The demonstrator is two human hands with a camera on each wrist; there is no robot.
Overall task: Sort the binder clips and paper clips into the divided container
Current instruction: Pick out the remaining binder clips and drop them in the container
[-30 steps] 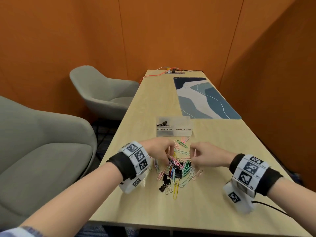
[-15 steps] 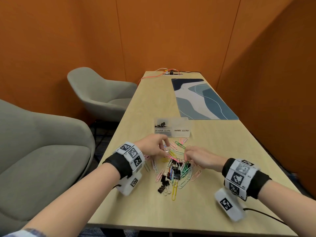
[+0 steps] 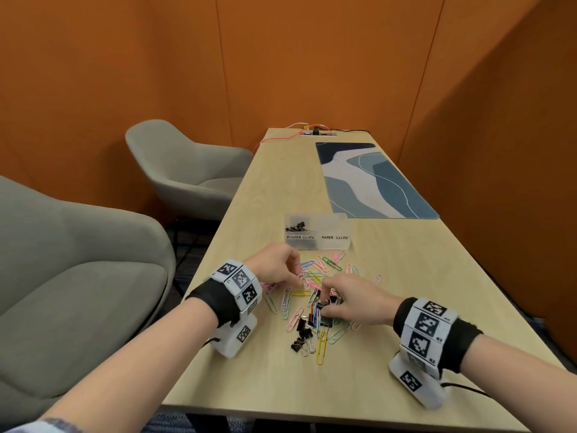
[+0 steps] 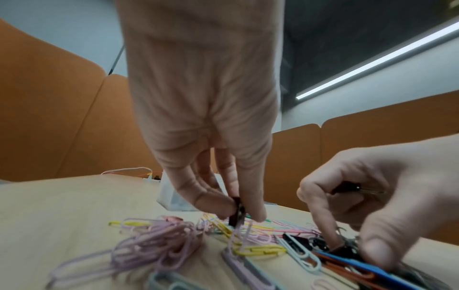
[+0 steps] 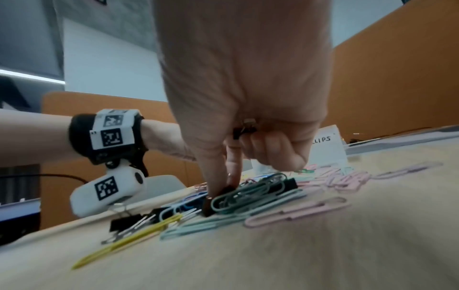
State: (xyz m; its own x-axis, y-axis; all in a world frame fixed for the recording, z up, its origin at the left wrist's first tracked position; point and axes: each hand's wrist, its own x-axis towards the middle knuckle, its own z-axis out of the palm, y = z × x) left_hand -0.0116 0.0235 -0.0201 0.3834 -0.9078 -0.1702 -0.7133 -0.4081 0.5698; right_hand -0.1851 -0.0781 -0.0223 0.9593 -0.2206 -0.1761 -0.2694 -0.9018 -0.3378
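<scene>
1. At the far left, two grey armchairs (image 3: 78, 270) are seen beside the long wooden table (image 3: 281, 385).
2. The left hand (image 3: 274, 267) is lowered over the left part of the heap of clips (image 3: 312, 307). A small dark binder clip (image 4: 237, 211) is pinched between its thumb and fingertips (image 4: 255, 213), and a pale paper clip (image 4: 238, 233) hangs from it, just above the heap.
3. The heap is spread on the table between the two hands: coloured paper clips are mixed with black binder clips, and a yellow paper clip (image 3: 321, 348) lies at the near edge.
4. Beyond the heap stands the divided container (image 3: 318, 232), apart from both hands. Its left compartment is labelled BINDER CLIPS and holds a few black binder clips (image 3: 296, 227); its right compartment is labelled PAPER CLIPS.
5. The right hand (image 3: 352, 300) is set on the right part of the heap. A black binder clip (image 5: 218, 198) on the table is pinched by its thumb and forefinger, while a second binder clip (image 5: 244, 129) is kept tucked under the curled remaining fingers.
6. Farther right and back, a blue patterned mat (image 3: 374, 182) lies on the table.
</scene>
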